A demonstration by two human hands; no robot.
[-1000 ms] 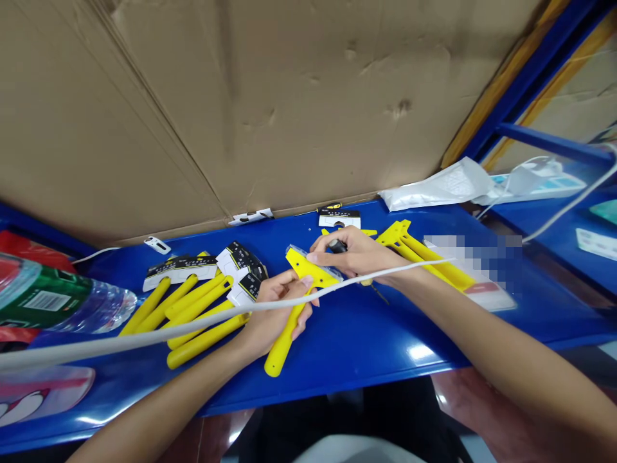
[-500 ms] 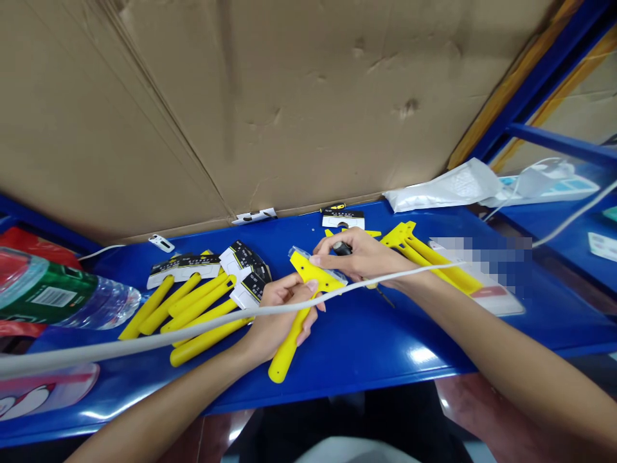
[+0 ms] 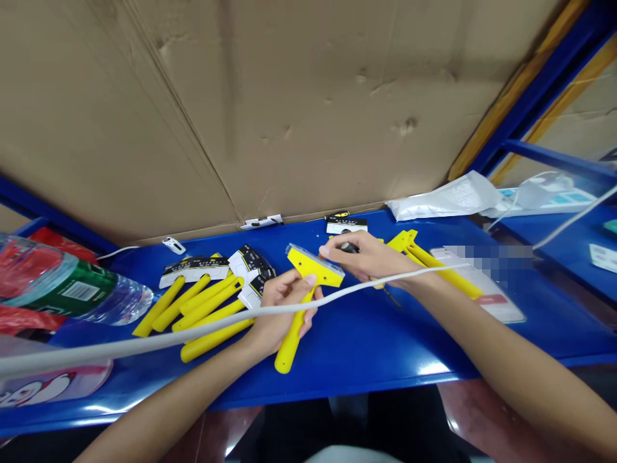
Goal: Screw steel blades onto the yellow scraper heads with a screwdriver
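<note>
My left hand (image 3: pixel 282 292) is closed round the yellow scraper (image 3: pixel 293 341), thumb pressed just below its wide head. The handle slants toward me, and a clear plastic strip (image 3: pixel 308 252) lines the head's far edge. My right hand (image 3: pixel 378 254) hovers at the head's right end with thumb and index finger close together. In its curled fingers is a black-handled screwdriver (image 3: pixel 349 247), whose thin shaft sticks out below the palm. Whether the fingertips also pinch something small, I cannot make out. A white cable (image 3: pixel 371 281) passes in front of both hands.
Several yellow scrapers (image 3: pixel 166 307) with black-and-white cards (image 3: pixel 250 263) lie left. More yellow scrapers (image 3: pixel 448 273) rest at right beside a clear plastic sleeve (image 3: pixel 506 308). A water bottle (image 3: pixel 81 289) lies at far left. Cardboard (image 3: pixel 299 116) walls the blue shelf's (image 3: pixel 366 347) back.
My right fingertips have drawn back slightly from the scraper's head, which they were touching before. The left hand keeps its grip on the scraper. The whole view has shifted a little.
</note>
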